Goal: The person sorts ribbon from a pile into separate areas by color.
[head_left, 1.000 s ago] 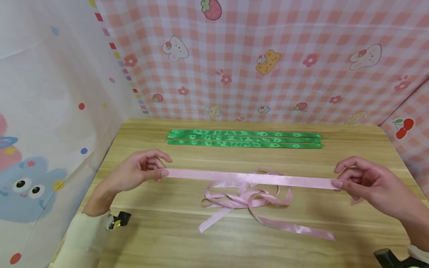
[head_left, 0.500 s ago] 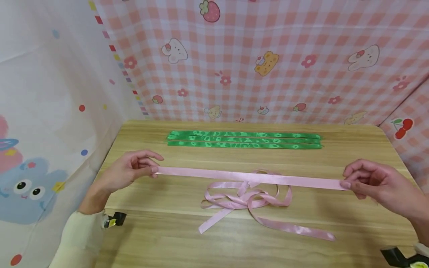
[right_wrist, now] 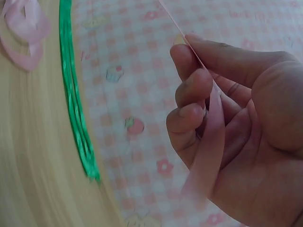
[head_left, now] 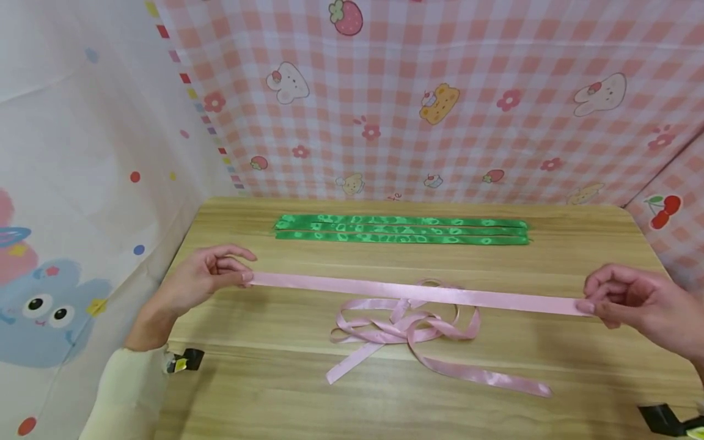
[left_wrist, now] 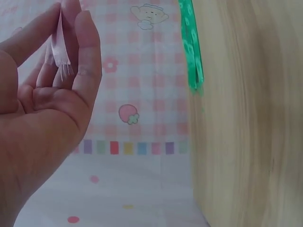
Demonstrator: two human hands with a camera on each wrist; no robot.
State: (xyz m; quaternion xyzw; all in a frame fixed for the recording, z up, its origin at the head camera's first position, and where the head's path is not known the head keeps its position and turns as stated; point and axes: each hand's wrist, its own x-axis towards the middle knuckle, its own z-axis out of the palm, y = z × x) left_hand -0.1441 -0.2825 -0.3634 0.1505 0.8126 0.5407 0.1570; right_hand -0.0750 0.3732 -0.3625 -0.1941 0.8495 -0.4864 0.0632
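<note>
A pink satin ribbon [head_left: 418,292] is stretched straight between both hands, above the table. My left hand [head_left: 200,278] pinches one part between thumb and fingers; in the left wrist view the frayed ribbon end [left_wrist: 59,49] sticks out into the palm. At the other side my right hand [head_left: 640,302] pinches the ribbon between thumb and forefinger. A loose tail of ribbon [right_wrist: 214,137] hangs over the curled fingers in the right wrist view. Below the taut stretch lies a loose heap of pink ribbon [head_left: 398,327], with two tails spread toward the front.
Three strips of green ribbon [head_left: 401,230] lie side by side along the back of the wooden table [head_left: 308,403]. A pink checked cloth [head_left: 396,73] hangs behind the table, and a white printed cloth [head_left: 99,140] hangs at its left.
Both hands have moved apart, left hand leftward and right hand rightward. The taut stretch of pink ribbon between them is longer. The heap and green strips have stayed put.
</note>
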